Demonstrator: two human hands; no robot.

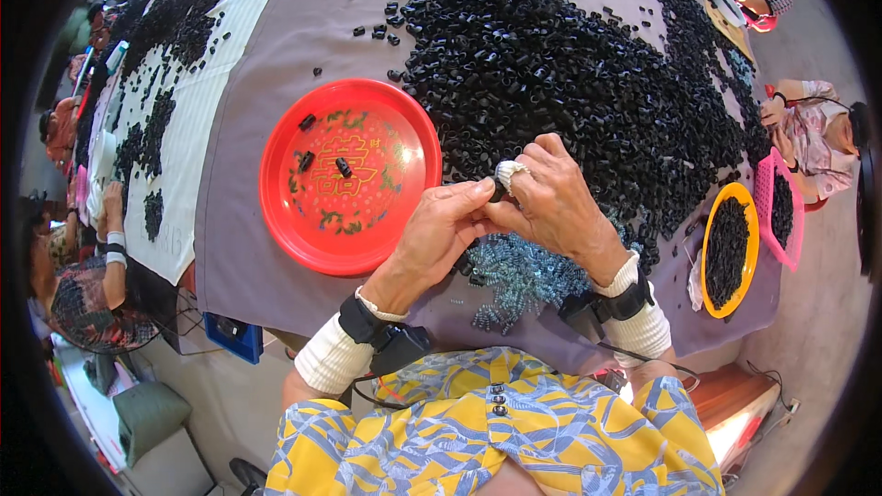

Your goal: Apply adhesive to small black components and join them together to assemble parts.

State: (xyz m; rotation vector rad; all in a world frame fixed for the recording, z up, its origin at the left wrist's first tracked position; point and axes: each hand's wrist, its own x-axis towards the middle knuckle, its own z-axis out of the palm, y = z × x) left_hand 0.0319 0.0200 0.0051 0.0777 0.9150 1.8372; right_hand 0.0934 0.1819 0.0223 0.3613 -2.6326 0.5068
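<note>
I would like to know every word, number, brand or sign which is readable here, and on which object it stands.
Red round tray: a large gold character at its centre and a small gold character beside it, legible but left uncopied.
White cloth: faint marks near its lower edge, too blurred to read surely.
No other text is clear enough to read.

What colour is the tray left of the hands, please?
Mostly red; the tray shows best in the head view.

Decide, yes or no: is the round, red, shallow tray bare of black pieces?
No, three small, black, tube-like pieces lie on the round red tray.
</note>
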